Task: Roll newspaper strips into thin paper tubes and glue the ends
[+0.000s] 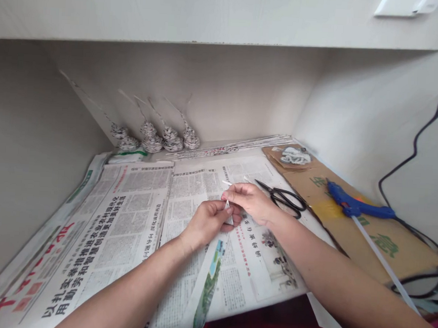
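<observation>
My left hand (208, 222) is closed, its thumb pressing a small pointed piece of paper against the fingers. Below it, a long newspaper strip (210, 282) with a coloured picture runs down to the table's front edge; it appears to be part of the same piece. My right hand (252, 201) touches the left and pinches the upper end of the paper strip between thumb and fingers. A thin white tip sticks out past its fingertips. Just beyond the right hand lie black-handled scissors (285, 198), blades pointing to the back left.
Newspaper sheets (104, 226) cover the table. Several woven paper gourd shapes (172, 139) stand at the back left, beside a bundle of thin paper rods (235, 147). On the right, a blue glue gun (357, 202) with a black cord lies on cardboard (403, 244). A shelf (213, 20) overhangs the back.
</observation>
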Motion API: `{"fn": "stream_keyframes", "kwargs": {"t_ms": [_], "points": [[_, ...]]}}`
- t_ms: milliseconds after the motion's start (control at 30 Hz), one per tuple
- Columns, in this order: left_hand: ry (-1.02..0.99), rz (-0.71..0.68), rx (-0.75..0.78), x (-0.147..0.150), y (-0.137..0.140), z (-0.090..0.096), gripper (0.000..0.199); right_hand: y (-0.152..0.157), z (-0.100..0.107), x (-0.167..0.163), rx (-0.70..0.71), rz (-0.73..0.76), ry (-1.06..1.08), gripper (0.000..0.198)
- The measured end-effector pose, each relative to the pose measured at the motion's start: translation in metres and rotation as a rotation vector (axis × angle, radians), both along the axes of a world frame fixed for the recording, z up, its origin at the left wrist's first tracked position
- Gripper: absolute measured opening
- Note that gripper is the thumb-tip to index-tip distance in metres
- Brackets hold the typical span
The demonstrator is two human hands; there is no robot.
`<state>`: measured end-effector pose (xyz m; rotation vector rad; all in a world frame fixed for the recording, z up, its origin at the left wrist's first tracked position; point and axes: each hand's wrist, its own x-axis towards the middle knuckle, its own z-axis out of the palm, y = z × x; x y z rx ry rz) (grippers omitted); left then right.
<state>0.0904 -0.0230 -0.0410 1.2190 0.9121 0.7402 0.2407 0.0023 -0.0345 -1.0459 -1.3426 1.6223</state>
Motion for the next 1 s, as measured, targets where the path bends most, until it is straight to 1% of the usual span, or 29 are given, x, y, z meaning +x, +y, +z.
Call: {"fn": "stream_keyframes", "kwargs": {"t_ms": [67,133,333,433,467,533,600,633,667,800,833,933,1000], "points": [[-0.013,0.002,0.012,-0.0007,0.0009,0.0000,0.028,0.0005,0.0010,0.0025,0.020,0.058,-0.015,0.031],[-0.017,-0.004,0.021,-0.0013,0.0013,-0.0009,0.028,0.0011,0.0004,0.0041,0.029,0.074,-0.020,0.031],[0.010,-0.048,0.012,-0.0020,0.0011,-0.0060,0.027,0.0016,-0.0042,0.0010,-0.009,-0.017,-0.008,0.033],[0.018,-0.061,-0.027,-0.0021,0.0012,-0.0042,0.028,0.0016,-0.0030,0.0006,-0.008,-0.046,0.002,0.034],[0.013,-0.059,-0.046,-0.0022,0.0012,-0.0028,0.028,0.0019,-0.0026,0.0012,-0.012,-0.037,0.008,0.033],[-0.009,-0.056,-0.078,-0.0024,0.0012,0.0002,0.028,0.0027,-0.0023,0.0034,-0.026,0.027,0.011,0.031],[-0.031,-0.051,-0.092,-0.0024,0.0010,0.0024,0.027,0.0036,-0.0031,0.0052,-0.040,0.100,-0.003,0.031],[-0.039,-0.053,-0.091,-0.0023,0.0009,0.0029,0.027,0.0040,-0.0038,0.0057,-0.044,0.114,-0.007,0.031],[-0.045,-0.058,-0.084,-0.0022,0.0007,0.0030,0.027,0.0044,-0.0044,0.0057,-0.046,0.103,-0.004,0.030],[-0.028,-0.079,-0.044,-0.0015,0.0004,0.0009,0.028,0.0052,-0.0057,0.0043,-0.033,-0.023,0.036,0.032],[-0.022,-0.079,-0.042,-0.0015,0.0006,0.0002,0.028,0.0055,-0.0057,0.0045,-0.038,-0.016,0.041,0.032],[-0.032,-0.071,-0.053,-0.0023,0.0017,-0.0012,0.028,0.0067,-0.0056,0.0073,-0.059,0.095,0.047,0.028],[-0.045,-0.070,-0.054,-0.0029,0.0024,-0.0014,0.029,0.0079,-0.0062,0.0100,-0.052,0.143,0.042,0.029]]}}
